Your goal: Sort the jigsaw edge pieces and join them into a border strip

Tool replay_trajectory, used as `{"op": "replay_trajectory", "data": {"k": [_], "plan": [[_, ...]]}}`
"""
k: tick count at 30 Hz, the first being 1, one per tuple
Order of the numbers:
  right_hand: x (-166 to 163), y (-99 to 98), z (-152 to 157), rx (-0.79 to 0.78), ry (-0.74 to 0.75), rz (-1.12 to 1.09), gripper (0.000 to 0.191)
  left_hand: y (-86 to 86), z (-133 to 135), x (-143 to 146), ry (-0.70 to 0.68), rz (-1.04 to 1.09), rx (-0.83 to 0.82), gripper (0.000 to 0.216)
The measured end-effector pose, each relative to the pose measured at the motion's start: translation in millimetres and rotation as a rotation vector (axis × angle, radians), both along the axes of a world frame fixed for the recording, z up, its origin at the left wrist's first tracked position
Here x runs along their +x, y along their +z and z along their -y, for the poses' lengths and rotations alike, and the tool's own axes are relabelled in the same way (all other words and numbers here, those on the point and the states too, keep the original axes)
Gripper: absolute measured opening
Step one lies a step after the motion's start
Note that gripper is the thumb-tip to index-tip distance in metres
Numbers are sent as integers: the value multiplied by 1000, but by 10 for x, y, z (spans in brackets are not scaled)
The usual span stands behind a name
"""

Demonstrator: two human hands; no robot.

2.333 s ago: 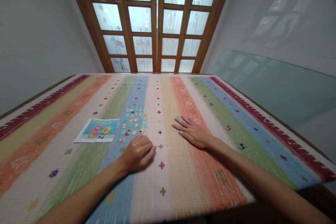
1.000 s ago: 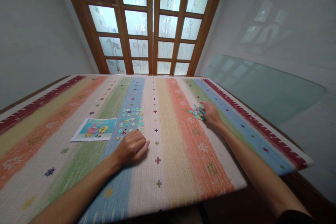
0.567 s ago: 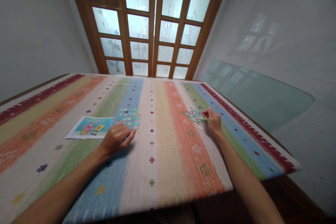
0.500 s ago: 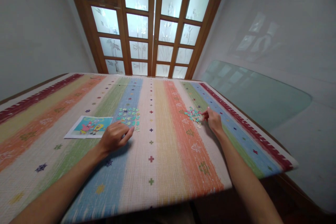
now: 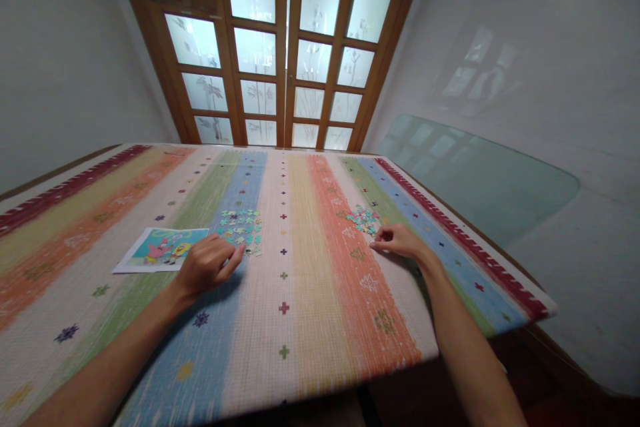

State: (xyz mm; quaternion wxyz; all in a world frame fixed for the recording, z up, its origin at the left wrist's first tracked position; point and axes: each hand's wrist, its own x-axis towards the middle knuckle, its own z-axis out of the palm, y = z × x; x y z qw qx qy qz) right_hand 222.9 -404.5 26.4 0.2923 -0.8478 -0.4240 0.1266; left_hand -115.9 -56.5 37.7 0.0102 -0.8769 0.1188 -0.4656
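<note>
My left hand (image 5: 207,265) rests on the striped cloth with its fingers curled into a loose fist. Its thumb points at the near edge of a spread of small jigsaw pieces (image 5: 241,229), turquoise, green and pale. Under and behind the same hand lies a printed reference picture (image 5: 159,250) of two cartoon figures, its right edge partly covered. Over on the right, my right hand (image 5: 397,241) pinches thumb and fingers together at the near edge of a heap of jigsaw pieces (image 5: 363,217). Whatever sits between those fingertips is too small to make out.
The table (image 5: 320,320) is covered by a striped cloth with woven crosses and stars. Its near edge runs close to my forearms. A pale green glass panel (image 5: 480,180) leans along the right wall. Wooden doors with frosted panes (image 5: 307,60) stand beyond the table.
My right hand has come from the right side of the heap to its near edge, nearer to me and leftward. My left hand keeps its place beside the spread pieces. The view has shifted slightly.
</note>
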Motion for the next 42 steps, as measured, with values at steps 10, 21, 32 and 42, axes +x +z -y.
{"op": "replay_trajectory", "data": {"k": [10, 21, 32, 42], "plan": [[118, -11, 10, -14, -131, 231, 35, 1, -33, -25, 15, 35, -9, 45], [233, -185, -38, -14, -353, 417, 32, -35, -277, -86, 160, 33, -30, 47], [86, -137, -182, 158, -423, 417, 36, -21, -531, -185, 341, 190, -61, 37], [-448, 67, -800, 296, 29, 231, 34, -67, -607, -169, 318, 184, -82, 14]]}}
